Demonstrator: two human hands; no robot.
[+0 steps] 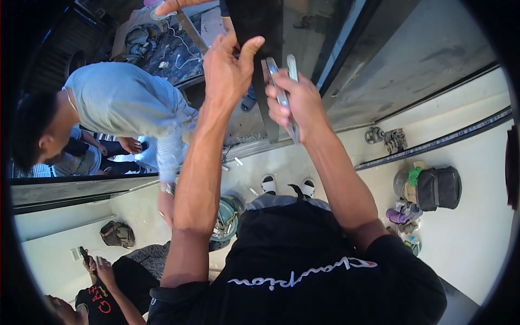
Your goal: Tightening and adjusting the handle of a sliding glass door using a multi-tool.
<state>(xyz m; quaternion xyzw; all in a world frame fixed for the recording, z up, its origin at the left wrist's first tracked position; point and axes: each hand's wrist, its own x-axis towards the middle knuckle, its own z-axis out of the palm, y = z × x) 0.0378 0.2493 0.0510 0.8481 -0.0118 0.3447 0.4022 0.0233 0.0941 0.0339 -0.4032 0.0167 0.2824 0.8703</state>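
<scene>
Lettering [303, 277] in white script crosses the black shirt [346, 298] as the right hand [304, 100] curls snugly round a silver metal piece [281, 96] near the lower edge of the dark panel [255, 27], long axis leaning up-left, the left hand [227, 71] thumb-out, its hold unclear.

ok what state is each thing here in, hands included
Left hand, thumb spread and fingers bent beside the dark panel; grip unclear
Right hand, closed around the silver metal tool
Silver metal tool, held, its upper ends apart
Dark panel, fixed or loose: cannot tell
Teal bucket, open-topped, things inside
Black bag, on the floor; open or closed unclear
Slippers, worn
</scene>
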